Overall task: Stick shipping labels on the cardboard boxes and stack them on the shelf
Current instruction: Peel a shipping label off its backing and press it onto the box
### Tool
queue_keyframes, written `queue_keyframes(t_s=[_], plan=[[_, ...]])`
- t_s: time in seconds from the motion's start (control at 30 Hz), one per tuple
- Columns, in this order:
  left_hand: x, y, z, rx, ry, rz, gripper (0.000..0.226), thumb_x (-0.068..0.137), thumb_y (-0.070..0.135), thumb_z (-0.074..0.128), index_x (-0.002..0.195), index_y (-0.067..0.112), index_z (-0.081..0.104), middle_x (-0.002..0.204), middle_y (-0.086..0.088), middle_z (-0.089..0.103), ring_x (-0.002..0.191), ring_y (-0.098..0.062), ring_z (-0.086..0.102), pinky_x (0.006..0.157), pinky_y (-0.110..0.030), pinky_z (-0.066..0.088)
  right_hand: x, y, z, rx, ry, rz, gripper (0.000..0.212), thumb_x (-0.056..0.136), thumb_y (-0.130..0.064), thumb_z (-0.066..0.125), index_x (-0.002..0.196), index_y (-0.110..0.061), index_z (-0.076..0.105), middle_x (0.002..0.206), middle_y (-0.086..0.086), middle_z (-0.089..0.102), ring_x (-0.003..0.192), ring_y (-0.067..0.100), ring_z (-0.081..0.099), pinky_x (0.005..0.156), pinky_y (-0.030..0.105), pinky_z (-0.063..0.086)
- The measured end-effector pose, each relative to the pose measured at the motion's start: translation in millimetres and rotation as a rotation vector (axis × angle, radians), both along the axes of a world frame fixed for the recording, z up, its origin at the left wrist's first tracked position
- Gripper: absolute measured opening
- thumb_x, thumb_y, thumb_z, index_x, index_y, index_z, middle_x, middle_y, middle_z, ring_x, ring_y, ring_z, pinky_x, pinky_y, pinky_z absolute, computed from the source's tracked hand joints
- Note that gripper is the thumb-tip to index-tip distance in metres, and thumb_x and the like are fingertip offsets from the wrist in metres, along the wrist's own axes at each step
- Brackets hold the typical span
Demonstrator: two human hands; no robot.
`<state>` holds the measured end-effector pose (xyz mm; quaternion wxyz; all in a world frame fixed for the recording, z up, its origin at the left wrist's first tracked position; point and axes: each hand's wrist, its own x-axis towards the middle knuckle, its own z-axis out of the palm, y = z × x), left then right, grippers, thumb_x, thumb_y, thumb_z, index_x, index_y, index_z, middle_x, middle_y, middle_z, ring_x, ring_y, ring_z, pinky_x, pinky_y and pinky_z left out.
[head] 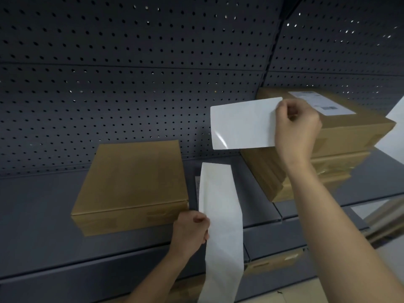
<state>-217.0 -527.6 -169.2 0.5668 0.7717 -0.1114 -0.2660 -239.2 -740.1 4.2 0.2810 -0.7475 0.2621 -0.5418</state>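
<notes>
White label (242,125) hangs pinched at its right edge by the right hand (297,125), at 1 o'clock from the plain cardboard box (131,184) lying flat on the grey shelf (39,215). The left hand (190,230) grips the backing strip (220,215), curled round its edge. A labelled box stack (349,136) stands at 3 o'clock.

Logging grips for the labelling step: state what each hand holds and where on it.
Right hand pinches the label at its right edge. Left hand grips the paper strip at its left edge.
</notes>
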Motion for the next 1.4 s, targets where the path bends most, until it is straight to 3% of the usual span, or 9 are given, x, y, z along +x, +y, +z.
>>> queue_keyframes(t_s=[0.2, 0.33, 0.43, 0.57, 0.73, 0.93, 1.03, 1.17, 1.4], plan=[[-1.4, -2.5, 5.6, -0.026, -0.086, 0.032, 0.017, 0.093, 0.004, 0.057, 0.077, 0.003, 0.062, 0.079, -0.029, 0.064, 0.055, -0.006, 0.062, 0.060, -0.022, 0.054, 0.3, 12.5, -31.5, 0.002, 0.088, 0.055, 0.020, 0.097, -0.020, 0.052, 0.095, -0.012, 0.070, 0.083, 0.001, 0.069, 0.080, 0.016, 0.064, 0.073, 0.033, 0.052], [-5.3, 7.3, 4.5, -0.029, -0.160, -0.022, 0.019, 0.092, 0.008, 0.057, 0.077, 0.000, 0.065, 0.077, -0.014, 0.069, 0.073, -0.022, 0.068, 0.065, -0.023, 0.054, -0.3, 18.7, -49.5, -0.019, 0.140, 0.080, 0.020, 0.098, -0.021, 0.052, 0.099, -0.012, 0.070, 0.088, 0.000, 0.069, 0.082, 0.015, 0.063, 0.073, 0.035, 0.053], [-5.7, 18.9, 14.5, -0.041, -0.209, 0.010, 0.016, 0.093, 0.010, 0.060, 0.083, 0.015, 0.072, 0.074, -0.001, 0.071, 0.070, -0.016, 0.068, 0.068, -0.027, 0.057, -1.0, 27.5, -58.5, -0.088, 0.147, 0.088, 0.019, 0.098, -0.020, 0.052, 0.100, -0.010, 0.069, 0.088, 0.001, 0.067, 0.078, 0.011, 0.059, 0.069, 0.026, 0.047], [0.5, 33.9, 51.8, -0.250, -0.110, 0.081, 0.015, 0.095, 0.010, 0.060, 0.087, 0.011, 0.073, 0.079, -0.009, 0.073, 0.062, -0.016, 0.063, 0.057, -0.024, 0.052, 1.3, 46.0, -59.8, -0.260, 0.115, 0.093, 0.018, 0.099, -0.016, 0.053, 0.101, -0.006, 0.068, 0.087, 0.006, 0.065, 0.072, 0.010, 0.053, 0.063, 0.017, 0.037], [18.6, 50.7, 108.2, -0.555, 0.186, 0.158, 0.030, 0.089, 0.031, 0.061, 0.094, 0.003, 0.072, 0.093, -0.017, 0.074, 0.068, -0.022, 0.066, 0.065, -0.033, 0.053, 9.6, 75.2, -57.1, -0.497, 0.010, 0.194, 0.025, 0.102, -0.021, 0.051, 0.100, -0.004, 0.070, 0.084, 0.007, 0.062, 0.061, 0.010, 0.049, 0.052, 0.023, 0.041], [32.9, 69.5, 135.1, -0.595, 0.229, 0.254, 0.047, 0.092, 0.042, 0.053, 0.105, 0.000, 0.068, 0.098, -0.016, 0.075, 0.070, -0.021, 0.068, 0.065, -0.029, 0.053, 20.1, 106.3, -56.0, -0.685, -0.161, 0.366, 0.019, 0.097, -0.013, 0.060, 0.090, -0.001, 0.072, 0.084, 0.011, 0.067, 0.057, 0.016, 0.057, 0.045, 0.030, 0.048], [35.1, 79.0, 137.3, -0.586, 0.223, 0.290, 0.046, 0.097, 0.042, 0.050, 0.106, 0.000, 0.067, 0.093, -0.014, 0.074, 0.072, -0.021, 0.067, 0.067, -0.030, 0.052, 22.3, 121.5, -58.6, -0.768, -0.216, 0.463, 0.015, 0.093, -0.008, 0.065, 0.083, -0.002, 0.074, 0.082, 0.010, 0.068, 0.063, 0.017, 0.060, 0.056, 0.024, 0.050], [40.9, 90.6, 135.0, -0.584, 0.196, 0.347, 0.026, 0.097, 0.025, 0.055, 0.086, 0.005, 0.068, 0.080, -0.010, 0.072, 0.065, -0.018, 0.066, 0.061, -0.026, 0.050, 27.0, 140.2, -66.3, -0.832, -0.220, 0.594, 0.013, 0.091, -0.009, 0.067, 0.082, -0.004, 0.073, 0.080, 0.011, 0.067, 0.067, 0.023, 0.061, 0.060, 0.037, 0.051], [68.3, 117.2, 126.7, -0.517, 0.122, 0.327, 0.024, 0.097, 0.009, 0.054, 0.107, -0.008, 0.068, 0.104, -0.022, 0.073, 0.085, -0.027, 0.067, 0.081, -0.038, 0.053, 39.3, 166.5, -80.3, -0.887, -0.114, 0.728, 0.008, 0.091, -0.018, 0.069, 0.090, -0.011, 0.069, 0.083, 0.007, 0.067, 0.070, 0.022, 0.060, 0.063, 0.033, 0.043]])
